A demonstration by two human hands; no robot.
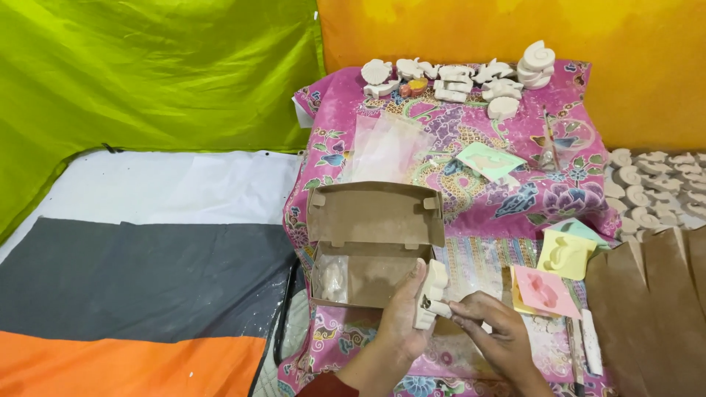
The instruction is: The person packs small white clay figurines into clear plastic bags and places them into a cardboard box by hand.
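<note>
Pink floral cloth [471, 191] covers the work surface. Behind it, orange sheet wall [515, 29]; to its left, lime-green sheet wall [147, 73]. Left of the cloth, floor tarp in white [169, 187], grey [140, 279] and orange [125, 367] bands. Even, soft light.

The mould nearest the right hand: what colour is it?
Pink mould, seen in the head view, beside the right hand.

left hand [403, 317]: fingers curled, gripping | right hand [494, 327]: palm down, fingers pinching toward left

Home craft workspace: plaster casts [471, 81], colored molds [565, 254], batik cloth [471, 176].
</note>
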